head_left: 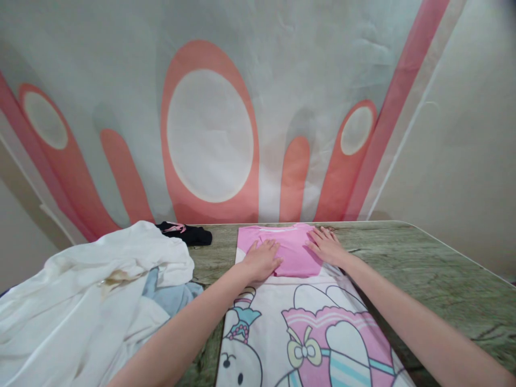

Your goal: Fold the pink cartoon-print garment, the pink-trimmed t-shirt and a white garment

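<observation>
A pink folded garment (pixel 292 250) lies on the far end of a white cloth printed with cartoon figures (pixel 306 333), spread down the middle of a greenish marbled table (pixel 423 269). My left hand (pixel 262 259) rests flat on the garment's left side, fingers stretched out. My right hand (pixel 327 245) lies flat on its right edge, fingers spread toward the far side. Neither hand holds anything.
A heap of white clothing with a brownish stain (pixel 92 290) covers the table's left part, with a light blue piece (pixel 173 295) under it. A small black item with pink trim (pixel 187 233) lies by the wall. A pink-and-white patterned sheet (pixel 209 134) hangs behind.
</observation>
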